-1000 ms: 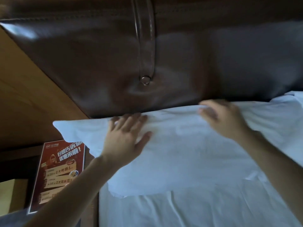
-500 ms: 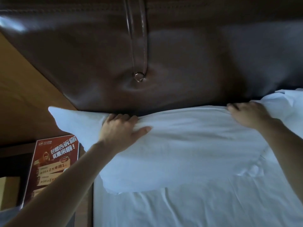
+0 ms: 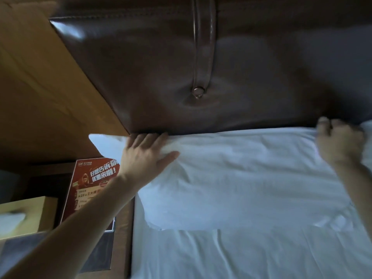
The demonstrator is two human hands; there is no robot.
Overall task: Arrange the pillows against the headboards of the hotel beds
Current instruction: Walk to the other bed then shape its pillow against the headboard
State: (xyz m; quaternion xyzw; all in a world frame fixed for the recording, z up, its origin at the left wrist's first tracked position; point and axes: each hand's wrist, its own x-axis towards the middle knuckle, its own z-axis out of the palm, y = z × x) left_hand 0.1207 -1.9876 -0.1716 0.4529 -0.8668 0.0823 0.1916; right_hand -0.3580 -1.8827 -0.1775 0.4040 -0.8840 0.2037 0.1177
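Plain white pillow (image 3: 241, 178) on plain white bed sheet (image 3: 241, 254). Glossy dark-brown leather headboard (image 3: 141, 77) with matching brown strap (image 3: 203, 47) and metal stud (image 3: 198, 91). Tan wood-grain wall panel (image 3: 40, 87). Red leaflet (image 3: 88, 184) with white and yellow lettering. Pale yellow tissue box (image 3: 26, 216), white tissue.

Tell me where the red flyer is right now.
In the head view the red flyer stands at lower left on the bedside stand, just left of the bed's edge, partly hidden by the left forearm, with a tissue box further left.
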